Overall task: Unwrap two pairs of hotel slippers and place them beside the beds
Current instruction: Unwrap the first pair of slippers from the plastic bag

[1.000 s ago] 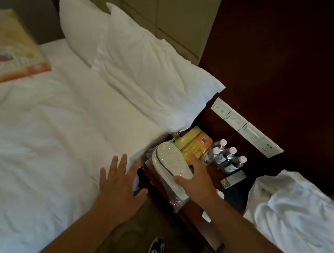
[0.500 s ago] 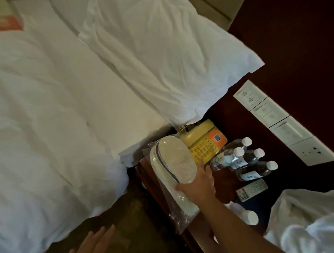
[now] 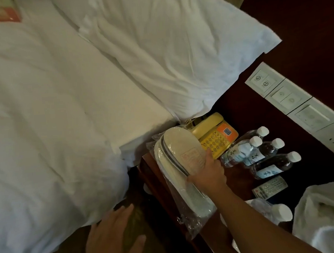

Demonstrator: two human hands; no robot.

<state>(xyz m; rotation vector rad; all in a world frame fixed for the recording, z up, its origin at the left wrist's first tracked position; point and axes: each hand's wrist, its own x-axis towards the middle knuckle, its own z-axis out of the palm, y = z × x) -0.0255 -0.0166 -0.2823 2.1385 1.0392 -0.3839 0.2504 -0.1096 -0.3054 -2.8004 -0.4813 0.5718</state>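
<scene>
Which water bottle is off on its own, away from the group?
The bottle lying nearest the camera, just below the remote. The other four bottles are bunched next to the yellow phone.

Two hands (image 3: 114,241) (image 3: 208,174), one slipper pack (image 3: 180,150)

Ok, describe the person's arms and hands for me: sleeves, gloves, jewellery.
Both are bare. The right hand has no glove, and no ring or watch shows. The right forearm is uncovered to the frame's edge, with no sleeve in sight. The left hand is also ungloved and ringless. The frame cuts it off near the wrist, so any sleeve there is unseen.
</scene>
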